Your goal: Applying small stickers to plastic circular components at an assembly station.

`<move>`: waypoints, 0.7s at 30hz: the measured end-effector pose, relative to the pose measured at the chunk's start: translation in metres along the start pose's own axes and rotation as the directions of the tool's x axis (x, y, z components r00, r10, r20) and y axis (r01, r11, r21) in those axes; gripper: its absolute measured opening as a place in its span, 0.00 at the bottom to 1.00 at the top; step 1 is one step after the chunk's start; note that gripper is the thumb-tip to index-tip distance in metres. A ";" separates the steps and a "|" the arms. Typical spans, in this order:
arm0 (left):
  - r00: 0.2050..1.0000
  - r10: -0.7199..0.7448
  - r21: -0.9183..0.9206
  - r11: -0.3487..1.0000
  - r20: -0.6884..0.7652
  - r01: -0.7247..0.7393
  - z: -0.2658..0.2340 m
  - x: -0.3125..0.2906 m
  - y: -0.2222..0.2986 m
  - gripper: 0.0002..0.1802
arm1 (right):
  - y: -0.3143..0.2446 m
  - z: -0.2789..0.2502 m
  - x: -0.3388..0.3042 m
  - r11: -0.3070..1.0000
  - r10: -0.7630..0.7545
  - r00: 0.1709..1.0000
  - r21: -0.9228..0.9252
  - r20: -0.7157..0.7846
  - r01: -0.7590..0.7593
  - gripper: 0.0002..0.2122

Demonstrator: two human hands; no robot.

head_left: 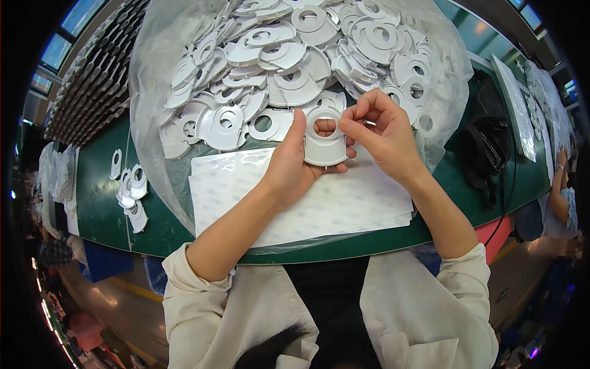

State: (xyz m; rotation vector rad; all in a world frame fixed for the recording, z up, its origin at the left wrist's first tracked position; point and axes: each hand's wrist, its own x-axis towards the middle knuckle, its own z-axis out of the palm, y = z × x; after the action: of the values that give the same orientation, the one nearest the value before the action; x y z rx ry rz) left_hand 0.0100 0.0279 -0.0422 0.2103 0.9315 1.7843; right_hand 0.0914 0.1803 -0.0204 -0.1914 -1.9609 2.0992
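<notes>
A white plastic part [326, 152] with a round hole rests in my left hand [289, 160], the thumb along its left edge and the fingers behind it. Some of those fingers show through the hole. My right hand [384, 135] is at the part's upper right edge, thumb and forefinger pinched together there. Whether something small sits in that pinch, I cannot make out. Beneath both hands lie white sheets [246, 209] with faint printing. Just beyond them is a big heap of similar white plastic parts [295, 80] on a clear plastic bag [153, 123].
Several loose white parts [132, 187] lie on the green table [98, 209] at left. A stack of dark trays [98, 67] stands at the far left. A black bag [485, 147] with a cable is on the right. Another person's arm [559, 178] shows at the far right.
</notes>
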 end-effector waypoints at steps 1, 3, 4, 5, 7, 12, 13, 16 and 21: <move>1.000 -0.001 0.000 1.000 0.001 0.001 0.000 0.000 0.000 0.37 | 0.000 0.000 0.000 1.000 0.002 1.000 0.001 0.002 -0.002 0.12; 1.000 0.009 -0.002 1.000 0.022 -0.009 -0.002 0.001 -0.001 0.37 | 0.002 -0.001 0.000 1.000 0.000 1.000 -0.008 -0.001 0.000 0.12; 1.000 0.009 -0.001 1.000 0.023 -0.009 -0.002 0.001 -0.001 0.37 | 0.002 -0.001 0.001 1.000 -0.003 1.000 -0.018 -0.003 0.003 0.12; 0.999 0.011 -0.003 1.000 0.036 -0.011 -0.002 0.001 0.000 0.37 | 0.002 -0.001 0.000 1.000 -0.003 1.000 -0.018 -0.004 0.003 0.12; 0.999 0.013 -0.005 1.000 0.050 -0.013 -0.002 0.000 0.001 0.37 | 0.001 -0.001 0.000 1.000 -0.002 1.000 -0.016 0.003 0.002 0.12; 0.999 0.034 -0.015 0.999 0.007 -0.034 0.000 -0.002 0.000 0.22 | 0.001 0.001 -0.001 1.000 -0.012 1.000 -0.029 0.006 0.012 0.11; 0.999 0.034 -0.014 0.999 0.009 -0.034 0.000 -0.002 0.000 0.22 | 0.001 0.001 -0.001 1.000 -0.009 1.000 -0.028 0.007 0.009 0.11; 0.999 0.038 0.063 0.997 0.026 -0.039 0.000 -0.002 0.001 0.16 | 0.000 0.002 -0.003 0.999 -0.013 1.000 -0.037 0.015 0.014 0.10; 0.999 0.034 0.061 0.998 0.007 -0.035 -0.003 -0.001 -0.001 0.14 | 0.000 0.004 -0.004 0.989 -0.082 0.997 -0.124 0.007 0.082 0.09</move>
State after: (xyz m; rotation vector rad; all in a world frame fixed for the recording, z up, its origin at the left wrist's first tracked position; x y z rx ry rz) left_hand 0.0092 0.0256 -0.0447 0.2722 0.9841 1.7872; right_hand 0.0944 0.1751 -0.0200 -0.1299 -2.0661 1.9289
